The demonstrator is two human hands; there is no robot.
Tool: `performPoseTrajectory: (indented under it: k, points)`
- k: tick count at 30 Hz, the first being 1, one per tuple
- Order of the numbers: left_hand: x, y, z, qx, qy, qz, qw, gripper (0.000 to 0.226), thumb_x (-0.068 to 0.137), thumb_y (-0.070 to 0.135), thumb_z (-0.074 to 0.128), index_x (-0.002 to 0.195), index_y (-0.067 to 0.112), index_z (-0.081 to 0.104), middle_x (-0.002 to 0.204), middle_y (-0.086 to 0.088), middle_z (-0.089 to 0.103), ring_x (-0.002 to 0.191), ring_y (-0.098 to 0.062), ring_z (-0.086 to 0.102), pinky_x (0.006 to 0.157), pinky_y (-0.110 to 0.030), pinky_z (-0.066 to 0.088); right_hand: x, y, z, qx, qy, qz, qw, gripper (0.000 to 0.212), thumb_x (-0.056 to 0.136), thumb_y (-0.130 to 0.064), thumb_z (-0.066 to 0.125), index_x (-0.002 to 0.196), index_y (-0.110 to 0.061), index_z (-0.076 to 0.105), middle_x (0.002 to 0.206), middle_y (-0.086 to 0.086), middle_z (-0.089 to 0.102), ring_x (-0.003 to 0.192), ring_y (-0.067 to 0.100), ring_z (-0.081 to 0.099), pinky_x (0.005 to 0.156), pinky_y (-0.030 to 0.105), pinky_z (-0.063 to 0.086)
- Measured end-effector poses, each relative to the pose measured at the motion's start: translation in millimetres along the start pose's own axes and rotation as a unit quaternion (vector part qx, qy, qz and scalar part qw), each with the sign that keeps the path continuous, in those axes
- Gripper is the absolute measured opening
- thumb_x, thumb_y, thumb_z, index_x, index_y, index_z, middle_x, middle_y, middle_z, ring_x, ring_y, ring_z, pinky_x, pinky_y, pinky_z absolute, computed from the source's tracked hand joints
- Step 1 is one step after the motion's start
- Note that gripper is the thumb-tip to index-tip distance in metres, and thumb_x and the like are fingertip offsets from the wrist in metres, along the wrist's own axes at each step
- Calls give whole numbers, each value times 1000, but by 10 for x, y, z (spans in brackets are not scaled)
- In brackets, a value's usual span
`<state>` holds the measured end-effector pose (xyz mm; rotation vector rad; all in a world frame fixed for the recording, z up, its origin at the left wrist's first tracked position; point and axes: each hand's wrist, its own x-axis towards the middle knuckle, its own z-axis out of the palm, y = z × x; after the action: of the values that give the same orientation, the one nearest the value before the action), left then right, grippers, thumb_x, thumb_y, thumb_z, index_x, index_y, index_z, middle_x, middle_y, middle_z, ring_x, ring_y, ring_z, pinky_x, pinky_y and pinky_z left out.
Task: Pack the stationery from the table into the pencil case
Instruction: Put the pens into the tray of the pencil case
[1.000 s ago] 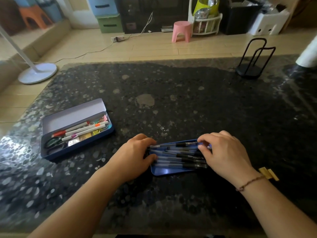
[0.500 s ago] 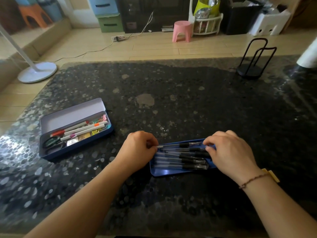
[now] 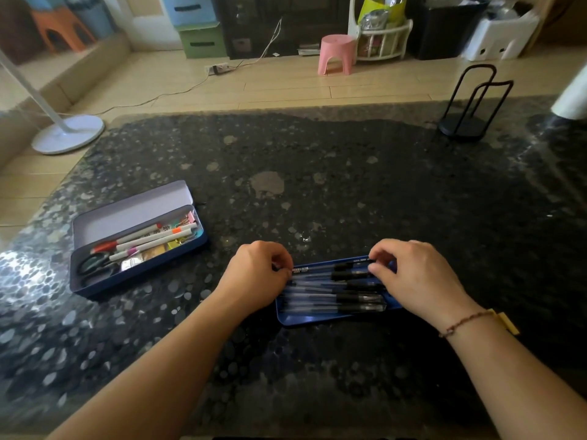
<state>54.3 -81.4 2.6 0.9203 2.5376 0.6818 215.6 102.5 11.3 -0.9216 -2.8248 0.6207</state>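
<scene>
A shallow blue tray lies on the dark speckled table close in front of me. Several clear pens with black caps lie in it side by side. My left hand pinches the left end of the rearmost pen, the one with a barcode label. At that pen's capped right end my right hand curls its fingertips around it. To the left sits the open blue pencil case, its lid folded back, holding markers, scissors and small clips.
A black wire holder stands at the table's far right, with a white roll at the right edge. A small yellow object lies by my right wrist. Beyond the table's far edge a white stand base rests on the floor.
My left hand went from lying flat over the pens' left ends to pinching with curled fingers. My right hand shifted slightly right and its fingertips closed on the pens' caps.
</scene>
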Motion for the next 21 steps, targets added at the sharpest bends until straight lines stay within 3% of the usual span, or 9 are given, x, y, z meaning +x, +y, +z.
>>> performPoseTrajectory:
  k: [6,11,21]
  points:
    - [-89,34,-20,67,26,79,994,9,81,30,70,89,32,68,91,15,57,80,-3,57,70,-23,52,11,10,13,-25,-30,15,999,16,83,-30,70,92,-40,63,83,-14,49,83,10,55,70,26,48]
    - [-115,102,-4,106,34,92,990,5,83,31,66,86,29,70,95,12,58,83,-8,57,73,-31,54,32,37,16,-21,-34,-11,999,14,82,-33,70,89,-43,64,87,-14,55,86,10,54,74,29,49]
    - [-110,224,16,158,15,85,984,13,90,30,57,90,24,69,103,10,54,90,-11,54,76,-29,52,96,-53,-6,-78,-36,-52,995,13,79,-40,72,83,-41,61,75,-17,48,82,6,47,59,25,36]
